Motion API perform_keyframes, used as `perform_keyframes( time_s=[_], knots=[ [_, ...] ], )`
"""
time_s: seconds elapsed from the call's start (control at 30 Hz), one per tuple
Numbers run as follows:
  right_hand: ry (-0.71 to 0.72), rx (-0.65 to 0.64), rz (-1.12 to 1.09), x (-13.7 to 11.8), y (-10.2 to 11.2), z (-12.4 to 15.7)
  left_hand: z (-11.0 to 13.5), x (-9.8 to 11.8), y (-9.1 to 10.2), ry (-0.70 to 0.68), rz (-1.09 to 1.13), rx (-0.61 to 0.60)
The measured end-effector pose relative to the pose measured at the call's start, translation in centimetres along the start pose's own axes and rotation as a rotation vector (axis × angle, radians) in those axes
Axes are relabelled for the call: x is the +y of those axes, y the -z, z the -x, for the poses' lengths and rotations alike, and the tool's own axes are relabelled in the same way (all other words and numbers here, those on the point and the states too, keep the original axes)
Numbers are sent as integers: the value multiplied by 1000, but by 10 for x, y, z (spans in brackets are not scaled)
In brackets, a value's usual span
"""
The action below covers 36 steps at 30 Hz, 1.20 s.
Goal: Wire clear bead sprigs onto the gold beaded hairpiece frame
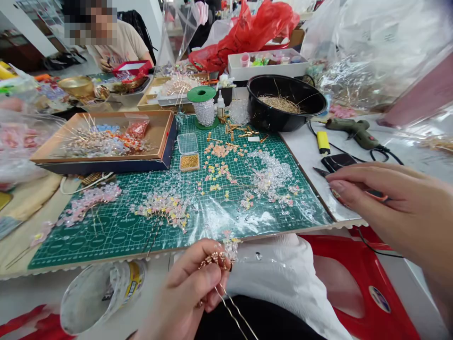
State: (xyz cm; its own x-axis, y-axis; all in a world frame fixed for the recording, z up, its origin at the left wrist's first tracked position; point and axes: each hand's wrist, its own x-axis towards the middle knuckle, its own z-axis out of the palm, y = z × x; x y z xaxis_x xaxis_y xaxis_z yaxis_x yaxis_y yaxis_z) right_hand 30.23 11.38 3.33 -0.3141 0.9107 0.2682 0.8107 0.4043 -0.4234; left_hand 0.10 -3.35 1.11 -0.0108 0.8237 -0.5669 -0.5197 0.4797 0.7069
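Observation:
Near the front edge of the table, my left hand (pixel 198 283) is closed on a gold-wire hairpin (pixel 231 302). Its two long wavy prongs point down, and clear and pale flower beads (pixel 230 246) sit at its top. My right hand (pixel 382 203) is at the right side of the table, its fingers closed around pliers (pixel 320 171). Only their dark pointed tip and a bit of orange handle show; the hand hides the rest. On the green cutting mat (pixel 123 238) lie a beaded hair ornament with yellow and pink flowers (pixel 164 208) and a pink one (pixel 92 203).
Loose clear beads (pixel 271 174) and small flower beads (pixel 217 172) cover the mat's middle. Around them stand a shallow box (pixel 166 141), a green spool (pixel 201 94) and a black basin (pixel 262 115). A glue gun (pixel 357 132) and yellow lighter (pixel 322 141) lie right. Another person (pixel 130 42) sits opposite.

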Motion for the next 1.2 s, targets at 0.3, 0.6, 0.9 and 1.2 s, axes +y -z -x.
perform_keyframes(
  time_s=[0.3, 0.6, 0.9, 1.2],
  knots=[
    [376, -267, 113, -5, -59, -28, -17, 2, -3, 173, -281, -108],
    [472, -241, 122, -8, -67, -25, -30, 7, -3, 181, -328, -139],
    [379, -296, 234, -10, -71, -99, -29, 3, -10, 174, -245, -145],
    [351, -455, 377, -23, -91, -119, -21, 2, -5, 165, -220, -138]
  ],
)
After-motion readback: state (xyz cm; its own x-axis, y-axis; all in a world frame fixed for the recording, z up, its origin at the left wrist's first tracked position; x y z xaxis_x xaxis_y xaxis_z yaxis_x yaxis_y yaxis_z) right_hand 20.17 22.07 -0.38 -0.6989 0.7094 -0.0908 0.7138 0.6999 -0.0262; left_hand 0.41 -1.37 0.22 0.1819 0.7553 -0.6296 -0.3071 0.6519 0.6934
